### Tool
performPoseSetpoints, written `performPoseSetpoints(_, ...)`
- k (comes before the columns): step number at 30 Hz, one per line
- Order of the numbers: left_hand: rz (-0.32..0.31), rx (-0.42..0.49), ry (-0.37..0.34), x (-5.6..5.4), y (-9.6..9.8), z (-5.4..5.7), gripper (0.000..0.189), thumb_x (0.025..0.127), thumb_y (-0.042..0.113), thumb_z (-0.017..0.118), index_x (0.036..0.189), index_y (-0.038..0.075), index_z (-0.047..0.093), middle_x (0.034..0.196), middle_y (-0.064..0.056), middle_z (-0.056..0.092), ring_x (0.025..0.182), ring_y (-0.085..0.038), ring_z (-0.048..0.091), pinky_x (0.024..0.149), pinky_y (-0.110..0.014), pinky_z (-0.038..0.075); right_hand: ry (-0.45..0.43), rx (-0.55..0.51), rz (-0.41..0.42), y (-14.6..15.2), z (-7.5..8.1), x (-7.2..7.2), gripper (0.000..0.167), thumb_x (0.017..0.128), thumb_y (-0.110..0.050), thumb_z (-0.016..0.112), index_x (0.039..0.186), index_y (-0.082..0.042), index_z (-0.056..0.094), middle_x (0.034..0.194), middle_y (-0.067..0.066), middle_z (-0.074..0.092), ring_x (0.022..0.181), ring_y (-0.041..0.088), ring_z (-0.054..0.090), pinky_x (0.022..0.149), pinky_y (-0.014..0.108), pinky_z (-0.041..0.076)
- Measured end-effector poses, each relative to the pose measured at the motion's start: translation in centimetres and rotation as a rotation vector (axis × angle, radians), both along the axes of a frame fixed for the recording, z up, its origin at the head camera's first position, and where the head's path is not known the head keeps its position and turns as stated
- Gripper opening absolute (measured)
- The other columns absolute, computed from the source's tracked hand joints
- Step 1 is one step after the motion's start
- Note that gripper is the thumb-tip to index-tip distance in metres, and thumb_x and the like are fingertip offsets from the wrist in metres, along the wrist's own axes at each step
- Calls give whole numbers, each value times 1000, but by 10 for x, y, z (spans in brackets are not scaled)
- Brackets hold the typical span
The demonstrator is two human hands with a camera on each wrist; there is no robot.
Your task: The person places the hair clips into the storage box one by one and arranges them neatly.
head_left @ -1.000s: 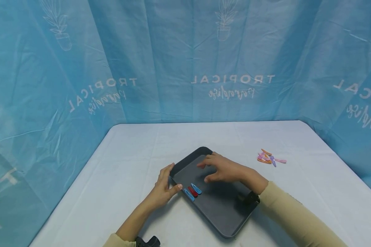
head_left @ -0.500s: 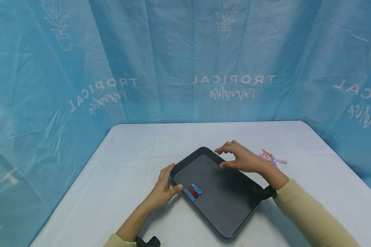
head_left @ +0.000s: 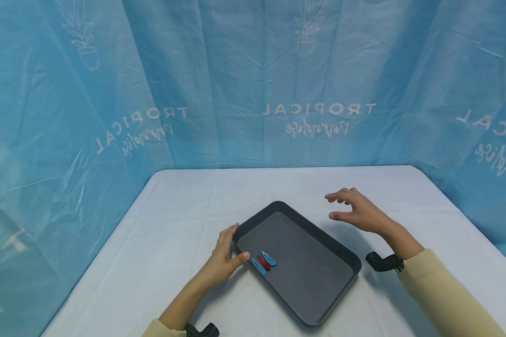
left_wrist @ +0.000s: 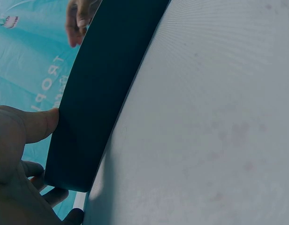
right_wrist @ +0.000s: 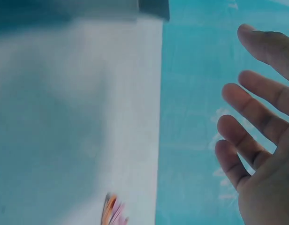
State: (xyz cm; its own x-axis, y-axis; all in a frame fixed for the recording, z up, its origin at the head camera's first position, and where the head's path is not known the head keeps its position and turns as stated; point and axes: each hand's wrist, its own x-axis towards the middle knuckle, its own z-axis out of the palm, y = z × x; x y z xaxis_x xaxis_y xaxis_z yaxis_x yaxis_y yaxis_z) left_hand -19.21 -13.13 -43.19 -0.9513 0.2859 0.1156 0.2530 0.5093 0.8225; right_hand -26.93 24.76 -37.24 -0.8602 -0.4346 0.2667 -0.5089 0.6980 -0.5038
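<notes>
A dark grey rectangular tray (head_left: 303, 267) lies at an angle on the white table. Inside it, by its left side, two blue snap hair clips (head_left: 268, 258) and a red one (head_left: 263, 262) sit in a row. My left hand (head_left: 223, 257) grips the tray's left corner, thumb at the rim and fingers around the outside; the left wrist view shows the thumb (left_wrist: 41, 125) against the tray wall (left_wrist: 102, 93). Beyond the tray's right side, my right hand (head_left: 358, 210) hovers over the table with fingers spread, holding nothing.
Loose orange and pink hair clips (right_wrist: 112, 211) lie on the table in the right wrist view; in the head view the right hand hides them. A blue printed curtain (head_left: 253, 84) hangs behind the white tabletop (head_left: 185, 196).
My right hand has moved from over the tray rightward, past its rim, to above the loose clips, which it now covers in the head view. The left hand and tray stay put.
</notes>
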Motion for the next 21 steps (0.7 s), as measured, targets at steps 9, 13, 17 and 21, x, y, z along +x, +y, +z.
performPoseSetpoints(9, 8, 2, -10, -1, 0, -1, 77, 91, 22, 62, 151, 9, 15, 154, -19, 15, 142, -46, 13, 102, -77, 5, -66, -15, -143, 35, -16, 0, 51, 84, -35, 70, 127, -11, 57, 121, 14, 60, 111, 29, 46, 88, 53, 44)
performPoseSetpoints(13, 7, 3, -8, -1, 0, -1, 77, 91, 22, 62, 151, 9, 15, 153, -19, 15, 142, -46, 13, 102, -77, 7, -97, -19, -169, 50, -24, 0, 50, 86, -33, 68, 127, -7, 57, 122, 18, 59, 112, 32, 46, 91, 56, 42)
performPoseSetpoints(17, 4, 11, -6, -1, 0, 0, 77, 90, 20, 62, 151, 8, 16, 153, -19, 15, 142, -46, 14, 103, -75, 13, -108, -3, -192, 62, -32, 0, 51, 87, -33, 67, 127, -4, 57, 124, 18, 58, 113, 34, 45, 91, 57, 41)
performPoseSetpoints(21, -1, 20, -4, -1, 0, 0, 78, 90, 20, 63, 151, 8, 15, 153, -20, 15, 142, -46, 14, 104, -73, 17, -104, 11, -211, 70, -38, -1, 53, 87, -33, 67, 127, -1, 56, 124, 20, 58, 111, 34, 45, 89, 55, 42)
